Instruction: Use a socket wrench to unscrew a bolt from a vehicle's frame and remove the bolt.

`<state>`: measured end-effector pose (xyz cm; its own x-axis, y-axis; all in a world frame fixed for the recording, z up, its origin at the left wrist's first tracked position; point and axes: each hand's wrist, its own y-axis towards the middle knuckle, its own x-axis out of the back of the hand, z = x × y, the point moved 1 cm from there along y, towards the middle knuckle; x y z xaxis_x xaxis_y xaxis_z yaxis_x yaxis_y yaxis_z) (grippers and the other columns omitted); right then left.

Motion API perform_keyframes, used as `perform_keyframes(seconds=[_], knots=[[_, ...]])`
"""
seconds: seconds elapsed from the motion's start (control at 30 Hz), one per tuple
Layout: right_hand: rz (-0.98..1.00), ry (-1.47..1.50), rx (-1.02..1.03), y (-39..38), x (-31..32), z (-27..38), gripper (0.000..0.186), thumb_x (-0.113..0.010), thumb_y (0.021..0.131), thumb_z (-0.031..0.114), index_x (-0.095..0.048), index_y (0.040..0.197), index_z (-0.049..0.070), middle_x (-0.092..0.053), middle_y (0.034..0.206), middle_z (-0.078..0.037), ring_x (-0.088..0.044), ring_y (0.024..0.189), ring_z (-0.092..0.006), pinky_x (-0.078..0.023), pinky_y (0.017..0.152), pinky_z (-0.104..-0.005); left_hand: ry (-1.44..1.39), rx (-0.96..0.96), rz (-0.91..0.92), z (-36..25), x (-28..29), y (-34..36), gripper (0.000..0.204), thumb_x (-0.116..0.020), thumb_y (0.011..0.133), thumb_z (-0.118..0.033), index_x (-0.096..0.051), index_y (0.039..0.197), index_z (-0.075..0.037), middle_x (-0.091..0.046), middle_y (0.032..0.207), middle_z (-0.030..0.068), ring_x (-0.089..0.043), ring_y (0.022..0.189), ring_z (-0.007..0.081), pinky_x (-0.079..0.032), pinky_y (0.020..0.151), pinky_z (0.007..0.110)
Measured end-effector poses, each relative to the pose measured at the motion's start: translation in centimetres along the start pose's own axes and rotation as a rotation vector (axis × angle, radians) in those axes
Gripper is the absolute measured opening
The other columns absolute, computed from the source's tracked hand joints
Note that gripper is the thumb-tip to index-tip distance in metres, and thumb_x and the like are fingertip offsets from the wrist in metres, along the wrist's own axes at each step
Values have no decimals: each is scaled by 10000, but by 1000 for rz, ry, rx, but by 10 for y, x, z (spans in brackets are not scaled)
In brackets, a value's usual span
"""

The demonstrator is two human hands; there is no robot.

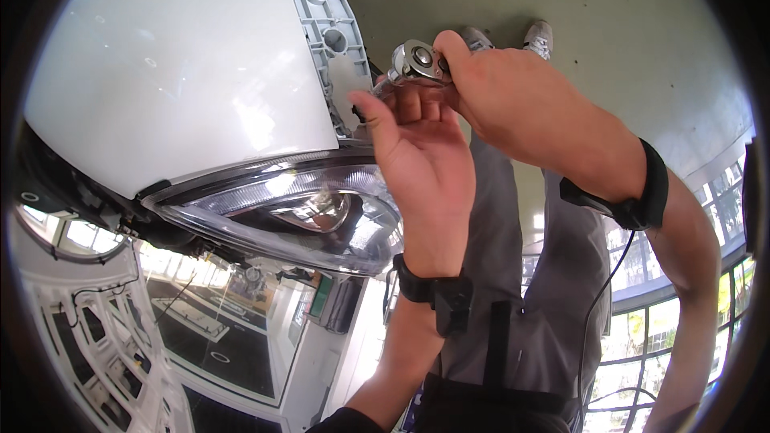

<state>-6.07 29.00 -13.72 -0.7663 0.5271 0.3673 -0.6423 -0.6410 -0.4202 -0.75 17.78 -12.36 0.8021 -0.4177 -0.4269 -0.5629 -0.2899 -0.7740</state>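
Observation:
My right hand (pixel 497 96) is closed around a chrome ratchet wrench (pixel 419 58), its round head showing beyond the thumb. A shiny shaft on the head points toward the grey plastic bracket (pixel 335 40) along the edge of a white car body panel (pixel 216 56). Just below the ratchet, my left hand (pixel 425 160) is palm up and open, its thumb stretched toward the lower end of the bracket. The left fingers are bent beneath the ratchet head, which partly hides their tips. Whether they touch the shaft cannot be made out. Beside the left hand sits a clear headlight (pixel 313 212).
A white car body frame (pixel 96 337) with openings stands at the lower left. Dark parts (pixel 72 168) lie under the panel's left edge. My legs (pixel 561 248) and shoes are on the greenish floor (pixel 634 56). A thin black cable (pixel 597 297) hangs from my right wrist strap.

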Motion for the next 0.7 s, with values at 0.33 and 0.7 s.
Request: perform_keyframes(seconds=[0.33,0.7], knots=[[87,1191,-31,6,-6,-21,326,-480,892,340,-590,924,35,-500,701,41,-439,678,-73,-366,638,-216,-57,7,81,-5,4,1,267,-489,882,-332,-528,920,-70,-591,871,1,-520,848,115,-394,823,274],[117,988,164,31,0,-51,345,-573,841,340,-602,918,5,-601,813,-26,-552,776,-100,-434,716,-243,-186,-87,-61,6,3,4,286,-458,893,-321,-565,946,-62,-630,952,38,-526,1003,167,-315,1008,370]])
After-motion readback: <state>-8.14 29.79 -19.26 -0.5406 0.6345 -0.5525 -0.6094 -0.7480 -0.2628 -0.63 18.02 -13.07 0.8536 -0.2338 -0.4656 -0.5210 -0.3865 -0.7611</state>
